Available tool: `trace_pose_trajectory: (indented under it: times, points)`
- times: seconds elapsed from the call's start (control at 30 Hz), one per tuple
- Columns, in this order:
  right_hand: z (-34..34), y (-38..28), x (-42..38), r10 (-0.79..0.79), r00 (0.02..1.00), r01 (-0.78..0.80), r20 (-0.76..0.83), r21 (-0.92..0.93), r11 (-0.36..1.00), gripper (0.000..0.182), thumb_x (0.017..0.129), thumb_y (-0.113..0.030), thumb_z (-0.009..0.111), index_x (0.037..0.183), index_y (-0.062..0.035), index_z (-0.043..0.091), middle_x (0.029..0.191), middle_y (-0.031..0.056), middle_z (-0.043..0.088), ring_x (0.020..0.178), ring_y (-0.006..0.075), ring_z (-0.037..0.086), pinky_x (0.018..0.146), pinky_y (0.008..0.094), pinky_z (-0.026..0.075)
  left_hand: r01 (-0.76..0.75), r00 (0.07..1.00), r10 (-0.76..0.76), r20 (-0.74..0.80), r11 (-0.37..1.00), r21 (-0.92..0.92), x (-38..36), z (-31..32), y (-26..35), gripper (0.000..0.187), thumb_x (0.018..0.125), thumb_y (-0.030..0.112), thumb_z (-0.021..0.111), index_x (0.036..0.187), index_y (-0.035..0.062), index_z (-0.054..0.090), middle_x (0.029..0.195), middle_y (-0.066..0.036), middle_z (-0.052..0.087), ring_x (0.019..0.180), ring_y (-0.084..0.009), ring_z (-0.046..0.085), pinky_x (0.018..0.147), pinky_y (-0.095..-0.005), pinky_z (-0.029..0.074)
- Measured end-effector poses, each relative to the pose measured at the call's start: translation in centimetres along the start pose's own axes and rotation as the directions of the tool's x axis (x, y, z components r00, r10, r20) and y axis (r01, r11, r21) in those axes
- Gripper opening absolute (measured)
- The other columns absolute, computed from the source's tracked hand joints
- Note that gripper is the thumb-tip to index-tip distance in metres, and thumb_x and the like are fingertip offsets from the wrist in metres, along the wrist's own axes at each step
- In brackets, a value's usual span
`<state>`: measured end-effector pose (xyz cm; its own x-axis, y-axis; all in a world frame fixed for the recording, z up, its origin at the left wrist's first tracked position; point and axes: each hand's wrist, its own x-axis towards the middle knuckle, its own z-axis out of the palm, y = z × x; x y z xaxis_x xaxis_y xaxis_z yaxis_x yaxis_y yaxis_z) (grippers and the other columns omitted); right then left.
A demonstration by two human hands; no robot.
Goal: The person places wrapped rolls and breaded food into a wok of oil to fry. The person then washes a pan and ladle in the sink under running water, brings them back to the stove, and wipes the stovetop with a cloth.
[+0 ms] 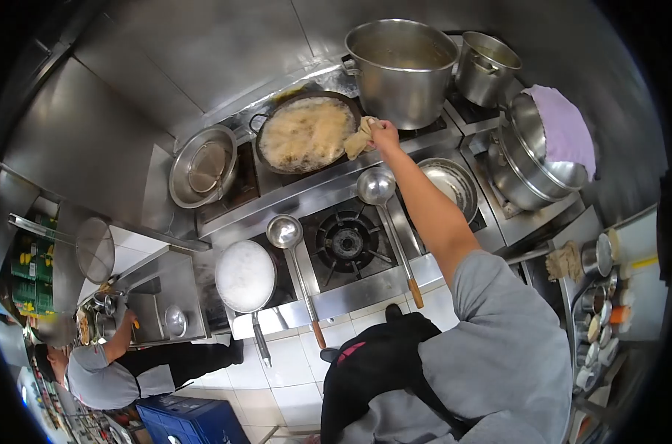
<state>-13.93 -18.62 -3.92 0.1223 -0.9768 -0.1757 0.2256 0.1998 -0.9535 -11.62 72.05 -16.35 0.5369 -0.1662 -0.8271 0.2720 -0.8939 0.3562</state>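
My right hand (384, 135) reaches across the stove, its fingers closed on a folded tan cloth (361, 139). The cloth lies against the right rim of a dark wok (300, 170), where a handle may be covered. Foamy, bubbling oil (306, 133) with pale golden food in it fills the wok. Just right of the hand stands a tall steel stockpot (402, 92). Below the forearm, a long wooden-handled ladle (377, 186) rests across the stove front. My left hand is out of the frame.
A second ladle (285, 232) and a pan of white foamy liquid (245, 275) flank a burner (347, 240). Left of the wok is a steel bowl with a strainer (206, 167). A co-worker (103, 374) stands at lower left near a blue crate (192, 422). Stacked pots (525, 174) stand right.
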Motion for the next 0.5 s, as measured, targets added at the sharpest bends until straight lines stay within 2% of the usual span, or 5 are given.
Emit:
trace_pose_trajectory:
  times: [0.07,0.1,0.2,0.23,0.5]
  points:
    - [2.1,-0.2,0.0,-0.012,0.985,-0.034,-0.171,-0.263,0.964,0.043,0.088,-0.039,0.065,0.115,-0.0059,0.058,0.107,0.0122,0.065,0.094,0.0243,0.064,0.075,0.0366,0.055,-0.006,1.0,0.006,-0.005,1.0,-0.003,-0.3,0.5,0.5,0.029,0.091,0.02,0.055,0.115,0.0026,0.058,0.085,-0.015,0.065,0.074,-0.0293,0.065,0.064,-0.0411,0.054]
    - [2.4,2.8,3.0,-0.27,0.941,0.121,-0.202,-0.545,0.83,0.05,0.087,-0.044,0.063,0.112,-0.0009,0.055,0.101,0.0222,0.064,0.099,0.0405,0.062,0.085,0.0457,0.051,-0.003,1.0,0.003,-0.011,1.0,-0.007,-0.7,0.7,0.7,0.029,0.092,0.02,0.055,0.115,0.0026,0.058,0.085,-0.015,0.065,0.074,-0.0292,0.065,0.064,-0.041,0.054]
    - [3.7,4.5,4.2,-0.292,0.912,0.076,-0.289,-0.579,0.812,0.059,0.087,-0.048,0.061,0.12,-0.0016,0.05,0.11,0.026,0.061,0.106,0.0452,0.057,0.095,0.0504,0.044,0.011,1.0,-0.011,-0.018,1.0,-0.006,-0.9,1.3,1.1,0.029,0.092,0.02,0.055,0.114,0.0026,0.058,0.085,-0.015,0.065,0.074,-0.0288,0.065,0.063,-0.0407,0.054]
    - [3.9,4.8,4.3,-0.279,0.917,0.058,-0.286,-0.596,0.801,0.063,0.088,-0.048,0.061,0.123,0.0008,0.044,0.116,0.0278,0.057,0.107,0.045,0.057,0.093,0.0509,0.045,0.017,1.0,-0.017,-0.019,1.0,-0.007,-1.0,1.4,1.2,0.028,0.092,0.02,0.055,0.114,0.0026,0.058,0.085,-0.014,0.065,0.074,-0.0287,0.065,0.063,-0.0406,0.054]
    - [5.1,3.3,2.5,-0.245,0.915,0.029,-0.32,-0.554,0.832,0.052,0.093,-0.039,0.056,0.115,0.0047,0.04,0.108,0.0327,0.06,0.104,0.0478,0.058,0.09,0.0532,0.045,0.064,0.998,-0.064,-0.012,0.998,0.021,-0.7,2.5,3.3,0.027,0.092,0.02,0.055,0.112,0.0028,0.059,0.086,-0.014,0.066,0.073,-0.0278,0.065,0.062,-0.0398,0.054]
